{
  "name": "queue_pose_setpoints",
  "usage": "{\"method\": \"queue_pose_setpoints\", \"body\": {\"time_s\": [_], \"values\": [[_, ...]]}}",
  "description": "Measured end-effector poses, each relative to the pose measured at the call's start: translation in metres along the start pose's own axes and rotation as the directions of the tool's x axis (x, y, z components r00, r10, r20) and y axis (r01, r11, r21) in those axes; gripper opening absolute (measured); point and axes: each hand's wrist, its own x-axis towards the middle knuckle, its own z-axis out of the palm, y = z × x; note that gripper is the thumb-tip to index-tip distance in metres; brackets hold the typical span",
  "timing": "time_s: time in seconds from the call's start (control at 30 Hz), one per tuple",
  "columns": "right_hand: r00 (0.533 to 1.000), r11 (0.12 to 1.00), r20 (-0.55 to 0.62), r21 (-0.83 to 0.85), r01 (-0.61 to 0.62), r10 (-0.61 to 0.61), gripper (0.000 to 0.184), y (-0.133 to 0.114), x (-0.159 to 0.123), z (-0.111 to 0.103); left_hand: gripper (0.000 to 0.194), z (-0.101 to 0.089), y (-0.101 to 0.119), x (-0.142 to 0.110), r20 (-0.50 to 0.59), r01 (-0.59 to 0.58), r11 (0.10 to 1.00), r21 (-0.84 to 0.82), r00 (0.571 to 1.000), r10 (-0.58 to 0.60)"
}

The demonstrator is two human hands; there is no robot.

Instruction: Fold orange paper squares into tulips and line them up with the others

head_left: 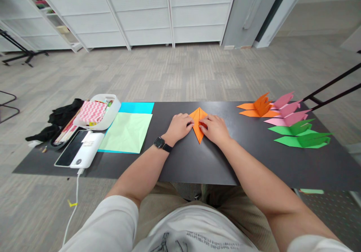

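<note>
An orange paper (199, 116), folded into a kite shape with its long point towards me, lies on the dark table in front of me. My left hand (179, 127) has its fingers curled against the left edge of the paper. From the other side, my right hand (216, 130) grips the right edge, its fingertips bent over the surface. Both hands hide parts of the paper's sides, and the exact grip of each thumb is hard to make out. A black smartwatch (159, 142) is on my left wrist.
Folded paper figures in orange (261, 111), pink (290, 113) and green (306, 140) stand at right on the table (194, 165). Light green sheets (128, 132) lie over blue ones (138, 107) at left, beside a white basket (114, 113), a phone (72, 148) and a cabled power bank (88, 152).
</note>
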Motion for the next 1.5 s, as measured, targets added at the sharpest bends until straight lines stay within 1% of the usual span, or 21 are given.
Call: {"method": "queue_pose_setpoints", "body": {"time_s": [0.2, 0.27, 0.7, 0.9, 1.23, 1.3, 1.37, 1.43, 1.5], "values": [[1.000, 1.000, 0.006, -0.009, -0.020, 0.020, 0.029, -0.002, 0.001, -0.001, 0.012, 0.001, -0.001, -0.001, 0.039, -0.037, 0.999, -0.028, 0.999, 0.038], [1.000, 1.000, 0.010, -0.009, -0.022, 0.022, 0.028, -0.002, 0.001, -0.001, 0.013, 0.000, 0.000, -0.003, 0.049, -0.052, 0.998, -0.027, 0.997, 0.053], [1.000, 1.000, 0.017, 0.014, -0.009, 0.008, 0.028, 0.004, -0.001, 0.000, 0.047, -0.010, 0.012, -0.017, 0.109, -0.114, 0.993, 0.021, 0.988, 0.111], [1.000, 1.000, 0.026, 0.015, -0.005, 0.004, 0.030, 0.005, -0.001, 0.000, 0.053, -0.013, 0.015, -0.020, 0.149, -0.089, 0.996, 0.022, 0.985, 0.085], [0.998, 0.997, 0.027, 0.059, 0.054, -0.056, 0.036, 0.012, -0.004, 0.000, 0.061, -0.016, 0.015, -0.023, 0.158, -0.115, 0.993, 0.004, 0.981, 0.113], [0.997, 0.996, 0.044, 0.062, 0.058, -0.061, 0.038, 0.013, -0.005, -0.001, 0.059, -0.017, 0.015, -0.024, 0.155, -0.118, 0.993, -0.008, 0.981, 0.118], [0.996, 0.996, 0.059, 0.062, 0.065, -0.068, 0.040, 0.012, -0.005, -0.003, 0.053, -0.016, 0.016, -0.024, 0.146, -0.115, 0.993, -0.018, 0.983, 0.116], [0.995, 0.995, 0.063, 0.060, 0.074, -0.078, 0.039, 0.012, -0.005, -0.004, 0.045, -0.014, 0.017, -0.023, 0.124, -0.093, 0.996, -0.015, 0.988, 0.094], [0.994, 0.995, 0.061, 0.056, 0.083, -0.087, 0.038, 0.012, -0.006, -0.005, 0.044, -0.010, 0.018, -0.021, 0.100, -0.067, 0.998, 0.000, 0.993, 0.067]]}}
